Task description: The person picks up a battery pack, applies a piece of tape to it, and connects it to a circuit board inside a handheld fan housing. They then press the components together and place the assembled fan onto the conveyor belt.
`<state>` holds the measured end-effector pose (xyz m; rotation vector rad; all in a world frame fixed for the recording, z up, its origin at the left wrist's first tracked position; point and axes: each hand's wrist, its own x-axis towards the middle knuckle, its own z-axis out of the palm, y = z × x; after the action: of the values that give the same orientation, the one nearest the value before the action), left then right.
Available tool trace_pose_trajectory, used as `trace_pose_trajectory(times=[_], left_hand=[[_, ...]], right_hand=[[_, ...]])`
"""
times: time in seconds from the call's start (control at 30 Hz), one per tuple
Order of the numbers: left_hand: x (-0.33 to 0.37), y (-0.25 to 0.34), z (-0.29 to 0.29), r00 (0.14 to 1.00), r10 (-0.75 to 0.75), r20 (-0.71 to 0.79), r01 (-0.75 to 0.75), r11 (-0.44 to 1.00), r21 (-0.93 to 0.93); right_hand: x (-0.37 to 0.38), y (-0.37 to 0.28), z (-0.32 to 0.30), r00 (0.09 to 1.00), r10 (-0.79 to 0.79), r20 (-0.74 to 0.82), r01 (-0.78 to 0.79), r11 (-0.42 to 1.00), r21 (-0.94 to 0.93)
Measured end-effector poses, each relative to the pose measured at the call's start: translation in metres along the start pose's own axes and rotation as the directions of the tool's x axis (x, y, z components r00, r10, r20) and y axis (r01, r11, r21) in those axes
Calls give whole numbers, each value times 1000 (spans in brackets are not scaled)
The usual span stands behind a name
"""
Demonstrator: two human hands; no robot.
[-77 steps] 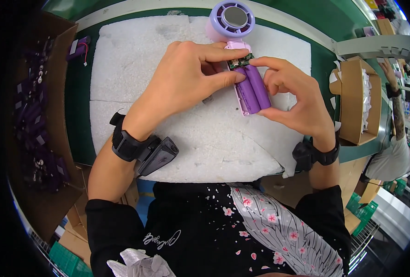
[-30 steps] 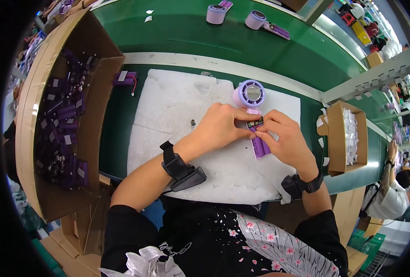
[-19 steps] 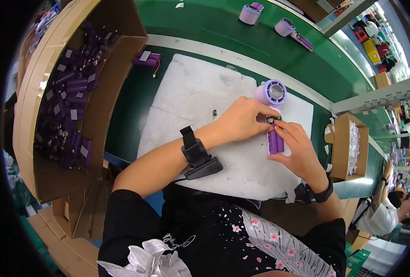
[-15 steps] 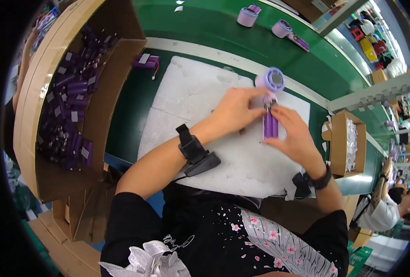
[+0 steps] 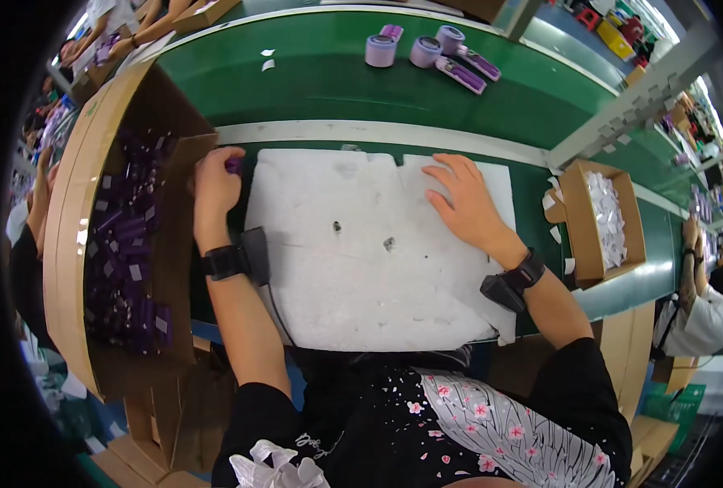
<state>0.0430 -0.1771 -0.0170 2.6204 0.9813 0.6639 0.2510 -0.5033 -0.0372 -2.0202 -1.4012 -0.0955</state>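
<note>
My left hand (image 5: 217,185) is closed on a purple battery pack (image 5: 233,165) beside the open cardboard box at the left; the fingers hide most of the pack. Over the right part of a white foam sheet (image 5: 321,276), my right hand (image 5: 469,203) holds nothing, with its fingers apart. Several lilac fan-like units with round heads and purple battery handles lie on the green conveyor beyond, among them a lilac round head (image 5: 425,52) and a purple handle (image 5: 461,75).
A large cardboard box (image 5: 184,236) full of purple battery packs (image 5: 129,244) stands at the left. At the right is a smaller carton (image 5: 583,220) of white pieces (image 5: 607,215). A metal post (image 5: 622,110) rises at the far right. Other people work along the line.
The lilac unit I held in both hands has left them, and another such unit now lies on the conveyor. My left hand has moved left onto the battery pack; my right hand has opened.
</note>
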Motion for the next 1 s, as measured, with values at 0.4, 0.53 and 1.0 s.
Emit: trace_pose_trajectory(times=[0.4, 0.53, 1.0], left_hand=[[37, -59, -4, 999, 44, 25, -39, 986, -162], [41, -91, -5, 999, -23, 26, 26, 990, -135], [14, -50, -5, 977, 23, 211, -10, 998, -62]], right_hand=[[13, 6, 24, 984, 38, -172, 0, 976, 218], [18, -2, 29, 986, 22, -168, 27, 958, 285], [5, 4, 12, 989, 70, -131, -27, 952, 306]])
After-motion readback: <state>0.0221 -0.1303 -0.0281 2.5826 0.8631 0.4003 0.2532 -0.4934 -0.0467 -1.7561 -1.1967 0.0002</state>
